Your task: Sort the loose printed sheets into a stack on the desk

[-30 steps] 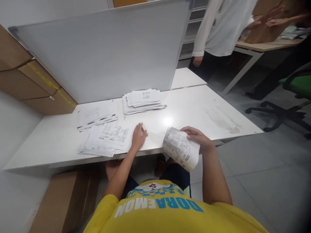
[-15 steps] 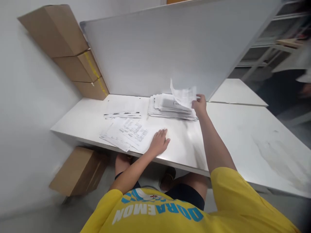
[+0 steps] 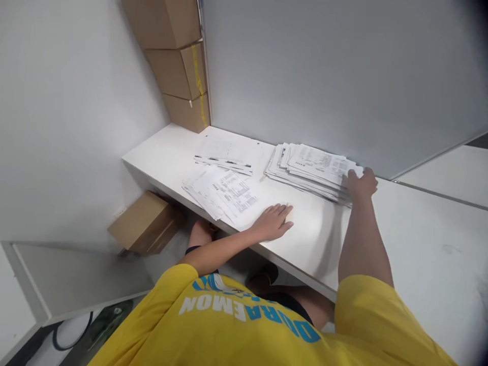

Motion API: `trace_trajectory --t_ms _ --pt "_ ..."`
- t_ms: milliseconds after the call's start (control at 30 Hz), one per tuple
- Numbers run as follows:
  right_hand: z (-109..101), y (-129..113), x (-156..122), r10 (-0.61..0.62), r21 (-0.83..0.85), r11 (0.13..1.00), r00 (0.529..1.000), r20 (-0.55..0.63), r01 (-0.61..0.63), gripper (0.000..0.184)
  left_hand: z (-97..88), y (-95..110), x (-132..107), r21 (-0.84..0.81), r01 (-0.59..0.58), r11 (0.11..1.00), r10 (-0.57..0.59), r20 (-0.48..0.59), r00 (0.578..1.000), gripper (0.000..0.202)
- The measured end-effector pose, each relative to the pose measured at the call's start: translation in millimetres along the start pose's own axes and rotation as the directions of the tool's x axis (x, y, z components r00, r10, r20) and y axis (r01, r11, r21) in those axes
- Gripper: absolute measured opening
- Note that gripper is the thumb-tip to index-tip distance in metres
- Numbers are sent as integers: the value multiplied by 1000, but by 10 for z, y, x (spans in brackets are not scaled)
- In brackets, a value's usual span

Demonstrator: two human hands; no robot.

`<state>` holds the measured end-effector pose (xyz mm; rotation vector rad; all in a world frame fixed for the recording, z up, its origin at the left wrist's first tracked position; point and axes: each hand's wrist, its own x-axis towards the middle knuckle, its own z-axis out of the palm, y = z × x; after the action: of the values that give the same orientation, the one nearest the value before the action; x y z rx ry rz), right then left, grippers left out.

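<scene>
Newly: sheet (image 3: pixel 320 160) lay atop far stack (image 3: pixel 295 177) | right hand (image 3: pixel 360 184) had released it, rested on stack's corner | left hand (image 3: pixel 272 222) flat, empty, at near pile (image 3: pixel 224 195).

From here I see a yellow short-sleeved T-shirt (image 3: pixel 247 348) with "DORAEMON" lettering (image 3: pixel 213 305) in white and blue, dark shorts (image 3: pixel 285 301), and a bare left hand (image 3: pixel 272 223) and right hand (image 3: pixel 360 183).

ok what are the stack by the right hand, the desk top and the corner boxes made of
Stack: thin white paper, matte; fanned sheet edges and print show.
Desk top: probably white laminate, smooth, slightly glossy; soft glare on it.
Boxes: brown cardboard, matte; yellow tape on one.
</scene>
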<state>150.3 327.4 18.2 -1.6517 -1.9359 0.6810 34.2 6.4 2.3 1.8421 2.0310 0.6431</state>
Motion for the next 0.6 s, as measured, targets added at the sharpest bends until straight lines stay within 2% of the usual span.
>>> trace_trajectory --t_ms 133,333,533,600 --pt "-7 155 -4 -3 3 1000 992 124 3 58 40 -14 44 10 -5 1000 5 -20 1000 61" --pt "-24 28 205 11 -106 994 964 267 18 69 88 -21 97 22 -27 999 28 -42 999 61" --pt "124 52 193 -15 -201 977 969 245 66 66 72 12 78 6 -27 1000 28 -49 998 61" --pt "146 125 118 -119 -182 970 964 237 164 62 84 19 90 -10 -16 1000 15 -45 999 62"
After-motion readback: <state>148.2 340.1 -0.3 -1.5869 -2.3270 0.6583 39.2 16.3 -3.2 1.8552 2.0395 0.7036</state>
